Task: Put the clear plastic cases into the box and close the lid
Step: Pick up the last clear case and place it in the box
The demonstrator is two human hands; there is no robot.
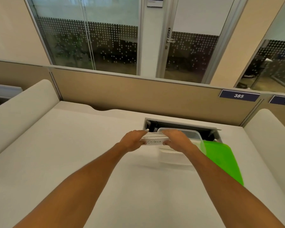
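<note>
A stack of clear plastic cases (153, 139), the front one labelled "OSTRICH", is held between both hands above the desk. My left hand (133, 141) grips the stack's left end and my right hand (177, 141) grips its right end. Just behind and to the right stands a clear plastic box (195, 135), open at the top, partly hidden by my right hand. Its green lid (220, 160) lies flat on the desk to the right of the box.
The white desk (82, 153) has an open cable hatch (179, 125) right behind the box. A beige partition (138, 94) runs along the back edge, with padded side dividers left (23, 109) and right (270, 129).
</note>
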